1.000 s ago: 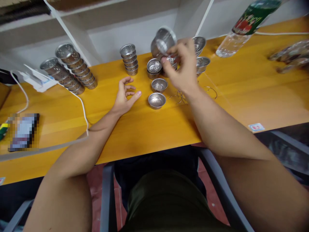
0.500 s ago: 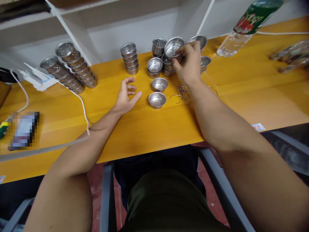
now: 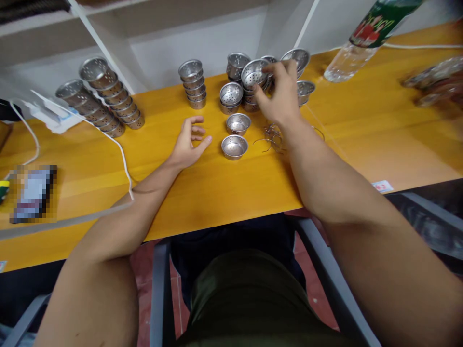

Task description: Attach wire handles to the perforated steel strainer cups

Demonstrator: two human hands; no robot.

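Observation:
My right hand (image 3: 280, 91) pinches the rim of a perforated metal cup (image 3: 254, 74), tilted above a short stack of like cups (image 3: 250, 102). Whether its base touches that stack I cannot tell. My left hand (image 3: 190, 142) rests on the table, fingers loosely curled and apart, holding nothing. Between the hands are two single cups, a nearer one (image 3: 235, 147) and one behind it (image 3: 238, 124). Another pair of nested cups (image 3: 231, 98) stands farther back. Thin bent wire pieces (image 3: 273, 137) lie in a tangle below my right wrist.
Tall cup stacks (image 3: 108, 91) lean at the left, and a shorter stack (image 3: 193, 84) stands at the back. A water bottle (image 3: 356, 48) is at the back right. A phone (image 3: 34, 193) and a white cable (image 3: 123, 159) lie on the left of the wooden table (image 3: 217, 207).
My right hand has moved slightly left with the cup, drawing it a little away from the cups behind. My left hand keeps its place.

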